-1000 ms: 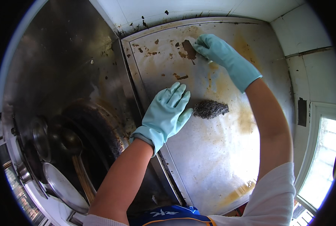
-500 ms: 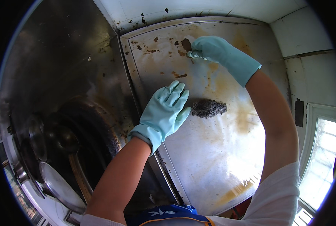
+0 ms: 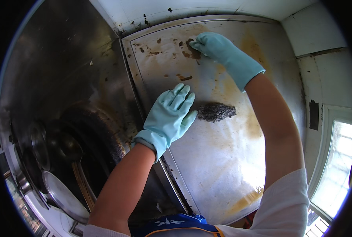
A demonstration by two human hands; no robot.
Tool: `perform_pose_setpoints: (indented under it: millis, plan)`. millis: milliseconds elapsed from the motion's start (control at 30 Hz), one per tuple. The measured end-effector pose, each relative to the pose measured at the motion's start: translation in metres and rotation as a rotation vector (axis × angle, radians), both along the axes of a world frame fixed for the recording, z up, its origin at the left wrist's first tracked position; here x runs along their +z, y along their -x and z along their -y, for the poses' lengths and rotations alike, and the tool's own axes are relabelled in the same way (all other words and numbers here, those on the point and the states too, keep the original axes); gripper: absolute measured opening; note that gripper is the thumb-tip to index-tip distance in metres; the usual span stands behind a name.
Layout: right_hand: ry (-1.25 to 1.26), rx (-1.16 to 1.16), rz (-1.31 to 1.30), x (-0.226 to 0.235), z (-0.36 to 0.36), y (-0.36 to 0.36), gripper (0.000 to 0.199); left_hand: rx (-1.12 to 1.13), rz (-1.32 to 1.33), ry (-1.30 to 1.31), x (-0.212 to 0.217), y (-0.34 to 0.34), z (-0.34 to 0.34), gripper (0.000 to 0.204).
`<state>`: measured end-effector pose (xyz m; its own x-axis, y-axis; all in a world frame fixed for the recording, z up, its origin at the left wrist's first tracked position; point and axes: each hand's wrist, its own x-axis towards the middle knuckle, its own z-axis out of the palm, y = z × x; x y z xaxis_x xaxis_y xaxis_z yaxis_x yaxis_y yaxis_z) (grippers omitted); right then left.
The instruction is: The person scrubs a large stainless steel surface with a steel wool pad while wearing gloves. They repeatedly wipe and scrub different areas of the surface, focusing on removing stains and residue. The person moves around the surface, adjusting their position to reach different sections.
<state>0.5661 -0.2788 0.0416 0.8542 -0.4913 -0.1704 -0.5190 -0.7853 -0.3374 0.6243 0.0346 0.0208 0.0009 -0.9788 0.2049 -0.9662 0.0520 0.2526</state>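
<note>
My left hand (image 3: 170, 114), in a light-blue rubber glove, rests flat on a stained stainless-steel worktop (image 3: 211, 154) with its fingers stretched out. Just right of its thumb lies a dark wire-mesh scouring pad (image 3: 217, 112), touched by neither hand. Farther off, my right hand (image 3: 215, 45), gloved the same way, is closed with its fingertips down at a brown crusty patch (image 3: 191, 53) on the steel. Whatever it pinches, if anything, is hidden by the fingers. Smaller brown flecks (image 3: 185, 78) dot the metal between the two hands.
A dark, sooty stove surface (image 3: 93, 91) adjoins the worktop on the left, across a raised metal seam (image 3: 134, 89). A ladle (image 3: 77, 158) and a round metal lid (image 3: 63, 195) sit at lower left. White tiled walls (image 3: 320, 31) and a bright window (image 3: 334, 166) border the right.
My right hand has shifted left and slightly away from me, over the brown patch. The left hand stays flat, and the scouring pad lies where it was. The view has shifted slightly.
</note>
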Motion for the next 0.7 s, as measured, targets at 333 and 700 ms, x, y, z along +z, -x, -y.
perform_pose_setpoints:
  millis: [333, 700]
  plan:
    - [-0.195, 0.471, 0.334, 0.032, -0.131, 0.137, 0.028, 0.0, 0.005, 0.07, 0.002, -0.003, 0.005, 0.055]
    - [0.648, -1.182, 0.255, -0.06, 0.08, 0.252, 0.06, -0.021, 0.031, 0.071, 0.005, -0.002, 0.007, 0.052]
